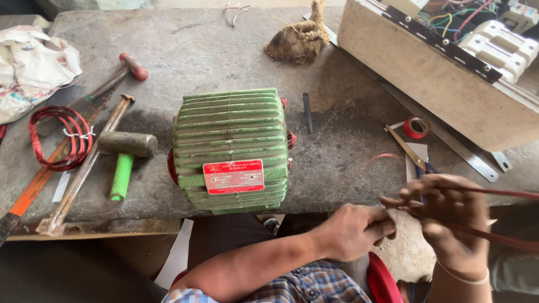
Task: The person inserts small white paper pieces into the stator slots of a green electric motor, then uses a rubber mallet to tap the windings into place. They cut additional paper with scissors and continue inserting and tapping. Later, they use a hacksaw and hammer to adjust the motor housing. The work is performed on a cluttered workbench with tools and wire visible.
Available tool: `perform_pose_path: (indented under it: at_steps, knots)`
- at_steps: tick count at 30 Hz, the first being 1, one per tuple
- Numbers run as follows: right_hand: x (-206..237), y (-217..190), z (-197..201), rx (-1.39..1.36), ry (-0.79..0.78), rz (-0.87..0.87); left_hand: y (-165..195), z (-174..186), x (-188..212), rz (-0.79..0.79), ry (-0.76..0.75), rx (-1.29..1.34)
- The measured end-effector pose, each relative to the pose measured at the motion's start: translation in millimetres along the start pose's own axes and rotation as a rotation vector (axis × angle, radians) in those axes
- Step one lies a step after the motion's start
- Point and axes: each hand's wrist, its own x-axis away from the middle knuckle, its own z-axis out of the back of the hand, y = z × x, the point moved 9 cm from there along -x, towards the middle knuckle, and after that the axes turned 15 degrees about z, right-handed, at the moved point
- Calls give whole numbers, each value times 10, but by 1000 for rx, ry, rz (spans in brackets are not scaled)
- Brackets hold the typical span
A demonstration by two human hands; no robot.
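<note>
My left hand (356, 230) and my right hand (449, 216) meet below the bench edge at the lower right, both pinching thin red wire strands (505, 193) that run off to the right. A green finned motor housing (231, 148) with a red label plate lies on the grey workbench (196, 50), to the left of my hands. Red copper windings show at its ends.
A coil of red wire (59, 137), a mallet with a green handle (124, 154), a hammer (120, 70) and a long metal bar (84, 168) lie at the left. Scissors (412, 154), red tape (417, 127), a black rod (307, 112), a jute bundle (300, 39) and an electrical box (443, 62) sit at the right.
</note>
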Motion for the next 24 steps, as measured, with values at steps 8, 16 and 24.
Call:
perform_pose_path:
  at_steps: [8,16,24]
  knots:
    - [1,145,-94,56,10,-127,45,436,15,-292,378,23]
    - [-1,245,-11,174,105,-182,109,352,249,-653,365,-33]
    - [0,217,-75,71,141,-228,-265,232,-193,-335,-253,843]
